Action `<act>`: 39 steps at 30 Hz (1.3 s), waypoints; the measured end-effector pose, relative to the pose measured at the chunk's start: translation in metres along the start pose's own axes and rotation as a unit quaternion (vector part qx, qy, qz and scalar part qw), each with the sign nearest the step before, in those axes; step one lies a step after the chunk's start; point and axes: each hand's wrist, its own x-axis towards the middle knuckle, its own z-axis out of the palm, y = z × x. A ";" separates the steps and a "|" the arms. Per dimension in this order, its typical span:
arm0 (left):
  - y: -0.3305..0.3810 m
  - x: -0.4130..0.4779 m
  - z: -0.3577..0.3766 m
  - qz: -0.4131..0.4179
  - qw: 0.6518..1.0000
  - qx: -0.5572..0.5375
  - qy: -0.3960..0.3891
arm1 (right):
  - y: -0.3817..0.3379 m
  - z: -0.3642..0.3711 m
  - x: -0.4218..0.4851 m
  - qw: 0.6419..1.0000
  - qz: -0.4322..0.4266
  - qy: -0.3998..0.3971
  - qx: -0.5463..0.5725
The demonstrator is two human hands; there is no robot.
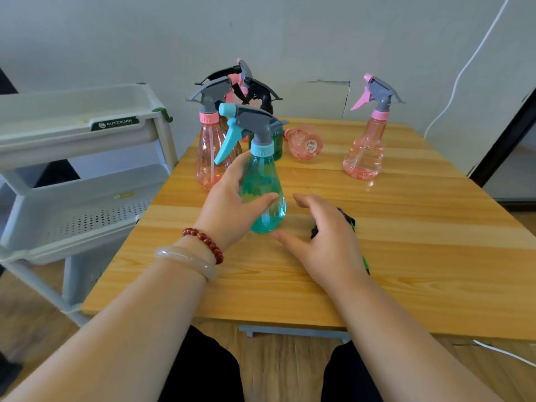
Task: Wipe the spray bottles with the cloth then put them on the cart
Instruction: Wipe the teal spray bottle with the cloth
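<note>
A teal spray bottle (264,177) was held upright near the middle of the wooden table (420,233), the left hand (229,207) wrapped round its body with thumb in front and fingers behind. The right hand (327,242) was spread flat, gripping nothing, over a dark cloth (347,220) just right of the bottle. A white cart (87,134) was seen at the left; pink bottles (365,152) were left standing farther back.

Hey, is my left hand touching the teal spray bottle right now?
Touching. The head view shows the left hand wrapped round the teal spray bottle, thumb lying across its front and fingers behind it.
</note>
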 end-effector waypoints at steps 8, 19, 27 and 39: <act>0.000 -0.011 0.007 -0.016 0.995 0.066 0.074 | 0.002 0.002 0.000 1.000 0.008 0.006 -0.011; -0.012 -0.012 -0.006 -0.060 0.989 0.110 0.078 | -0.002 0.001 0.023 0.928 0.147 -0.188 -0.284; -0.019 -0.006 -0.020 -0.072 0.983 0.134 0.105 | -0.014 0.030 0.051 0.953 0.012 -0.205 -0.222; -0.029 -0.007 -0.034 -0.076 0.983 0.103 0.133 | -0.011 0.035 0.046 0.966 0.061 -0.110 -0.224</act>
